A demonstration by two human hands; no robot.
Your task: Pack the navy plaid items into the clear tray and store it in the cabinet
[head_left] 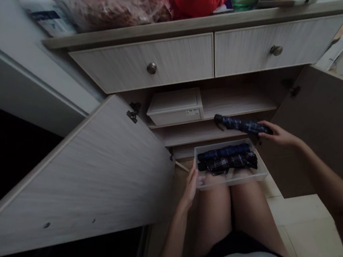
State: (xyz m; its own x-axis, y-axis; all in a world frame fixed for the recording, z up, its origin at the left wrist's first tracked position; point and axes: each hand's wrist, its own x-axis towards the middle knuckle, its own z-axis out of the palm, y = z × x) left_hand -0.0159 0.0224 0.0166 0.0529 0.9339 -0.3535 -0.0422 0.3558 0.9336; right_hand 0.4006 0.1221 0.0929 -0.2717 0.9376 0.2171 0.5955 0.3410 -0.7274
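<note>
At open cabinet (182, 61), center frame: gripping folded plaid umbrella (243, 125) in right hand (276, 134), clear tray (233, 181) in left hand (193, 181). Probably mid-transfer; next, should keep tray level.

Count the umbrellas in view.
3: one umbrella in the right hand; a blue one and a dark plaid one in the clear tray. Any in the shelf box would be hidden.

Single head-worn view, forward and down at a cabinet (182, 63), seemingly near

Clear tray (231, 181) over thighs (216, 212) — blue umbrella (226, 151), plaid umbrella (231, 162) inside; upper shelf (236, 101) — pale box (173, 104) at left.
</note>
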